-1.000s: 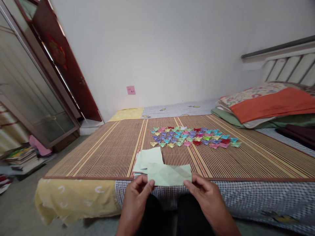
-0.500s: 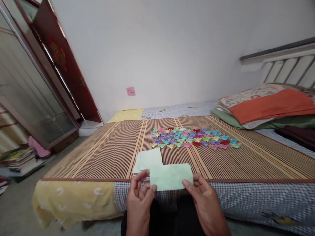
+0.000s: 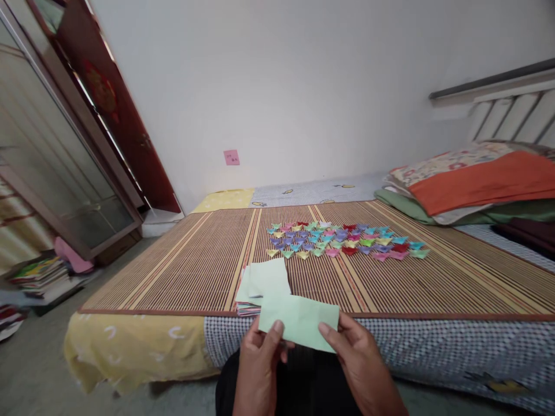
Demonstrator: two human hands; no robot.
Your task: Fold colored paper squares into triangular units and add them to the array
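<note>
A pale green sheet of paper [image 3: 299, 320], oblong and held lengthwise, is stretched between my two hands in front of the bed's edge. My left hand [image 3: 264, 352] pinches its left end, thumb on top and fingers underneath. At the right end, my right hand [image 3: 353, 346] grips it the same way. Just beyond the sheet lies a stack of coloured paper [image 3: 266, 277] with pale green pieces on top; the held sheet overlaps its front in view. Farther back, several rows of small folded paper shapes [image 3: 342, 240] in many colours rest on the mat.
A striped bamboo mat [image 3: 173, 266] covers the bed. Folded bedding [image 3: 481, 182] with an orange band is piled at the back right, beside a dark folded cloth [image 3: 526, 234]. Books [image 3: 41, 277] are stacked low at the left. A pink note [image 3: 231, 157] is on the wall.
The sheet has tilted, its right end now lower. My left hand has shifted right and its thumb has moved further onto the paper. The view has turned slightly.
</note>
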